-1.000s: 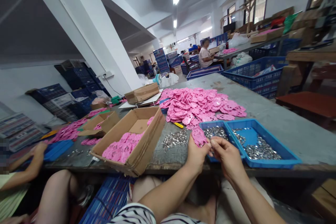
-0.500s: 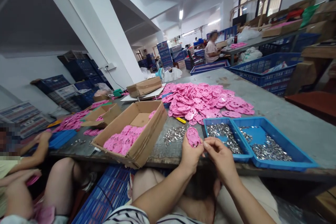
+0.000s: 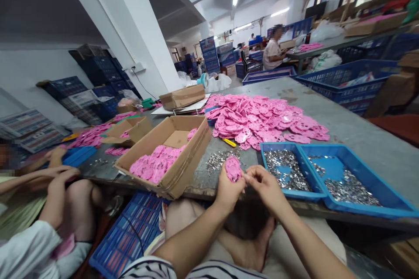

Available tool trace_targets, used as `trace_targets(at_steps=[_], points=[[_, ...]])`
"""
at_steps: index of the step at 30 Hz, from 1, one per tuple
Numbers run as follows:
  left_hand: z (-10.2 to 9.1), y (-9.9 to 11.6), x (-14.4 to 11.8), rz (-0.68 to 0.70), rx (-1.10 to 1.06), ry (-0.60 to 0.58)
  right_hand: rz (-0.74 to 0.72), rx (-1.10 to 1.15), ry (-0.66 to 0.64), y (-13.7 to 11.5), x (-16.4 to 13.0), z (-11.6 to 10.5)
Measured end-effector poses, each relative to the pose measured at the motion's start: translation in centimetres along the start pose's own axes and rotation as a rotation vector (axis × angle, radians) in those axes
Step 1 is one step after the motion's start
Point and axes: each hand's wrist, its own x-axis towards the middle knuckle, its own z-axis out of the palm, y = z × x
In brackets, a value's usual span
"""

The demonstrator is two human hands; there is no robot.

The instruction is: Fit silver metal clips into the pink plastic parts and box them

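Observation:
My left hand [image 3: 226,192] is closed around a flat pink plastic piece [image 3: 233,168] with cut-out shapes, held upright above the table's front edge. Just to its right, my right hand [image 3: 266,185] pinches with thumb and forefinger close to the piece's lower edge. What sits between those fingertips is too small to name. Small shiny metal parts [image 3: 218,161] lie loose on the table behind my left hand. Beside my right hand stands a blue tray [image 3: 322,192] of similar metal parts, with a second blue tray [image 3: 389,211] against it.
A large heap of pink pieces [image 3: 258,115] covers the table's middle, with a yellow cutter [image 3: 229,142] before it. An open cardboard box [image 3: 183,172] of pink pieces stands left. A co-worker [image 3: 32,226] sits further left; a blue crate [image 3: 126,231] is below.
The view has shifted a little. My hands have moved slightly left, and the right fingertips are a bit further from my left hand. The co-worker at left has leaned in, arms moved.

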Motion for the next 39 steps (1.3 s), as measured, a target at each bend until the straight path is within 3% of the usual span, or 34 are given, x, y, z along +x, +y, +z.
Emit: trace_targets(at_steps=[6, 9, 12, 19, 39], points=[[-0.6, 3.9, 0.9, -0.164, -0.311, -0.271, 0.161, 0.206, -0.009, -3.6, 1.7, -1.4], [-0.9, 6.1, 1.3, -0.248, -0.392, -0.362, 0.065, 0.18, -0.014, -5.7, 2.6, -2.1], [-1.1, 7.3, 1.0, -0.236, -0.4, -0.36, -0.093, 0.05, -0.065, -7.3, 2.7, -2.2], [-1.9, 6.6, -0.5, -0.111, -0.363, -0.313, -0.226, -0.199, -0.175, -7.8, 1.7, -1.3], [-2.8, 5.7, -0.5, -0.024, -0.259, -0.428, -0.12, -0.2, -0.209, -7.8, 1.9, 0.0]])
